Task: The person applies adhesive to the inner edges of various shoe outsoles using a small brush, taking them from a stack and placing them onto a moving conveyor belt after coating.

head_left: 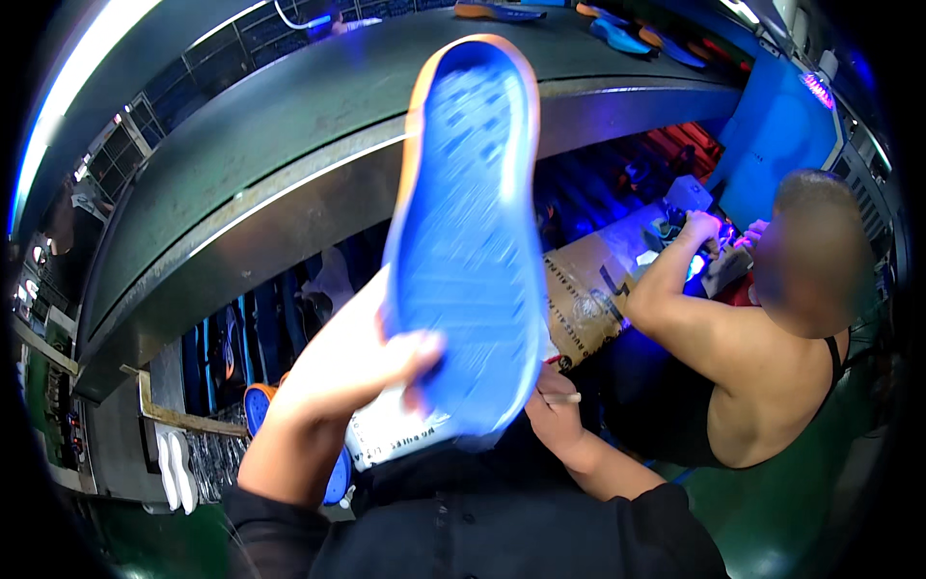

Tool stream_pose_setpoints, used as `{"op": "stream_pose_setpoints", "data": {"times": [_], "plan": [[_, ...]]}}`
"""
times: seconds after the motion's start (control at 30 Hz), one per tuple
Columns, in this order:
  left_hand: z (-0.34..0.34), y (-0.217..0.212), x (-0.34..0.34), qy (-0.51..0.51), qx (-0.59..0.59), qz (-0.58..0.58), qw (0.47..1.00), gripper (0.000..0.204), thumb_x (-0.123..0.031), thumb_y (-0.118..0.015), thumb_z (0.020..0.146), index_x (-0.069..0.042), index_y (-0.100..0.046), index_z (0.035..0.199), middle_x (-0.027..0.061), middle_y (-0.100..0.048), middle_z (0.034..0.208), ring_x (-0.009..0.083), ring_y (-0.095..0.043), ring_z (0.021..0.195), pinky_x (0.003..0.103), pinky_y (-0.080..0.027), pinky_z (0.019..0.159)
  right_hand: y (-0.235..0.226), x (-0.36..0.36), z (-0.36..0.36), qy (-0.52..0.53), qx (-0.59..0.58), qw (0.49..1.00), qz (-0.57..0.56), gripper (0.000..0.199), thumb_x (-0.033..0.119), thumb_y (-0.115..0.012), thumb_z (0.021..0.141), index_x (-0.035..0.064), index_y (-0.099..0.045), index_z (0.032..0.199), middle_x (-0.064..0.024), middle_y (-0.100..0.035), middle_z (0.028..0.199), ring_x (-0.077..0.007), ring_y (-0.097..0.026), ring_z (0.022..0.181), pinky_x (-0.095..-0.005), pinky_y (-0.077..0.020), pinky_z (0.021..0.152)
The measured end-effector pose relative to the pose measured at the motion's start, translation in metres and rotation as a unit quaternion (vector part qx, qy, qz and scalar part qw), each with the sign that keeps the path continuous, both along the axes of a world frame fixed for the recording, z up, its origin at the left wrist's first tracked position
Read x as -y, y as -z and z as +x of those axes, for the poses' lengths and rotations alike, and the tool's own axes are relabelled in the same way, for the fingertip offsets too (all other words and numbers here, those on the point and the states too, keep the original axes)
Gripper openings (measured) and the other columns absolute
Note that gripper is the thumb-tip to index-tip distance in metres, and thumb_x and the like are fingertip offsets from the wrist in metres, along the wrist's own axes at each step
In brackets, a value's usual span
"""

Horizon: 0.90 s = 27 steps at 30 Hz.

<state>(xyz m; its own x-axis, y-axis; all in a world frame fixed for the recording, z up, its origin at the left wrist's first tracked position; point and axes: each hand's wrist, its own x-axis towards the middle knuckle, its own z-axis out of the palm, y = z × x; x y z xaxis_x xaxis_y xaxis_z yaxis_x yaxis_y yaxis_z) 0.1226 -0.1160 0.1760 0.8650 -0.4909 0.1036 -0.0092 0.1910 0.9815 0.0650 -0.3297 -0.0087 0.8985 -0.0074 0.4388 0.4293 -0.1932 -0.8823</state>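
Note:
A blue shoe sole (pixel 468 241) with an orange and pale rim stands upright in front of me, its patterned inner face toward me. My left hand (pixel 362 357) grips it by the lower left edge, thumb over the face and the other fingers mostly hidden behind. Close to the sole's lower right edge is my right hand (pixel 558 415), its fingers curled. A short, thin, pale stick-like piece (pixel 562 398) shows at those fingers; what it is I cannot make out. The sole is slightly blurred.
A dark green conveyor belt (pixel 241 125) with a metal side crosses ahead. Several soles (pixel 620 37) lie on its far right. A co-worker (pixel 752 376) works at my right, beside a cardboard box (pixel 584 289). White soles (pixel 177 471) and another blue-orange sole (pixel 258 407) are at lower left.

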Motion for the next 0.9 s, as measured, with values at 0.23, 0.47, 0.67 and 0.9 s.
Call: {"op": "stream_pose_setpoints", "data": {"times": [0.23,0.47,0.67,0.9], "plan": [[0.096,-0.072,0.105,0.033,-0.019,-0.166,0.985,0.053,-0.032,-0.059,0.092,0.002,-0.04,0.129,0.0209,-0.059,0.108,0.0287,-0.063,0.099,0.034,-0.053,0.088,-0.003,0.021,0.004,0.009,-0.011,1.0,-0.023,0.03,0.018,-0.052,0.094,0.0032,-0.069,0.074,-0.0062,-0.067,0.067,-0.0214,-0.06,0.066,-0.0361,-0.0444,0.084],[0.041,0.029,0.018,-0.014,0.025,-0.019,0.999,0.054,-0.024,-0.055,0.094,-0.002,-0.035,0.139,0.0173,-0.064,0.099,0.0257,-0.067,0.091,0.034,-0.054,0.082,0.024,0.04,0.008,0.009,-0.103,0.993,0.062,0.034,0.017,-0.048,0.097,-0.0019,-0.068,0.078,-0.0092,-0.066,0.07,-0.0158,-0.061,0.065,-0.0278,-0.0471,0.068],[-0.063,0.157,-0.146,-0.326,0.131,0.535,0.769,0.047,-0.008,-0.067,0.077,-0.001,-0.054,0.122,0.0138,-0.063,0.09,0.0226,-0.063,0.083,0.031,-0.051,0.076,0.033,0.015,0.016,-0.037,-0.123,0.987,0.096,0.033,0.017,-0.048,0.098,-0.0034,-0.068,0.082,-0.009,-0.066,0.075,-0.0135,-0.062,0.069,-0.0256,-0.0474,0.066],[-0.158,0.263,-0.213,-0.291,-0.022,0.753,0.59,0.043,-0.015,-0.068,0.072,0.0,-0.053,0.109,0.0212,-0.059,0.106,0.0385,-0.06,0.095,0.046,-0.05,0.081,0.03,-0.019,0.02,-0.09,-0.128,0.983,0.094,0.032,0.021,-0.051,0.096,-0.0006,-0.068,0.08,-0.0085,-0.064,0.069,-0.0144,-0.061,0.064,-0.028,-0.0475,0.061]]}}
